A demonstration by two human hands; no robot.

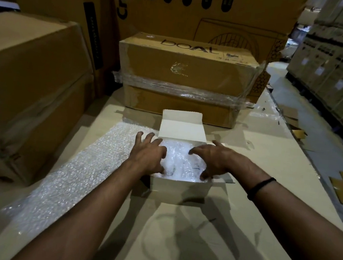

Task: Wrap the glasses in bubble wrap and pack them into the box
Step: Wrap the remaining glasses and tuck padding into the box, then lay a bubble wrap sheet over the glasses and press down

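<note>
Pressing on the bundle (181, 159) of bubble wrap, both hands sit over the white box (180, 187). The left hand (149, 155) has its fingers spread wide across the bundle's left side, thumb down at the near edge. The right hand (211, 158) is spread the same way on the right side, gripping nothing. The bundle lies inside the box and fills it from wall to wall. A thin dark line shows through the wrap, but which way the glasses point, or how their long axis runs, cannot be told.

The box stands open side up, with its lid (182, 128) raised at the far edge. A loose sheet (75, 171) of bubble wrap lies flat just left of the box, its long axis running from near left to far right. Behind stands a taped carton (183, 77). A dark wristband (261, 188) circles the right wrist.
</note>
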